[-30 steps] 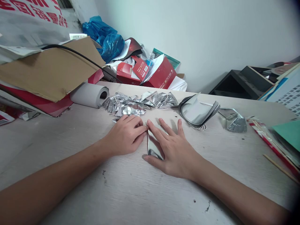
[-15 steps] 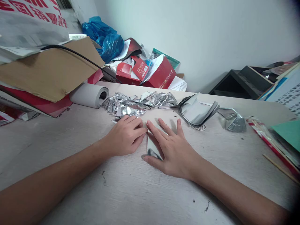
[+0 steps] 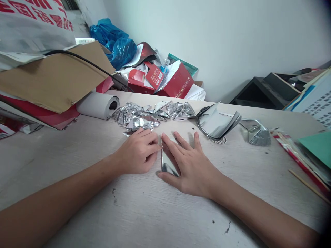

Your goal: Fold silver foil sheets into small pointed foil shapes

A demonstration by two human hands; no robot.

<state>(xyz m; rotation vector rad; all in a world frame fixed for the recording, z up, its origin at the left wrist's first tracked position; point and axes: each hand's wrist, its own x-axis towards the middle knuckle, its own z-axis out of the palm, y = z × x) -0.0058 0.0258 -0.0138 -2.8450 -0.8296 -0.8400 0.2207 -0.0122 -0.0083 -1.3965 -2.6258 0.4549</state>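
Note:
A folded sheet of silver foil paper [image 3: 169, 164] lies flat on the table, partly covered by my hands. My right hand [image 3: 192, 165] is spread over it, palm down, with the thumb at its lower edge and the fingers reaching across its top. My left hand [image 3: 141, 151] is curled, its thumb and forefinger pinched together at the paper's left edge; the other fingertips are hidden. Just beyond the hands lie folded silver foil pieces [image 3: 143, 122] and fanned foil pleats [image 3: 126, 112]. A curved stack of foil sheets [image 3: 216, 125] rests beyond my right hand.
Along the back stand a white paper roll [image 3: 97, 105], a red box [image 3: 178, 82] and a blue plastic bag [image 3: 121, 50]. Cardboard [image 3: 64, 79] leans in from the left. At right are another foil piece [image 3: 258, 134], a wooden stick [image 3: 307, 184] and a green folder [image 3: 317, 146].
My left hand has shifted slightly down along the paper's left edge. The right hand stays spread in place on the foil paper.

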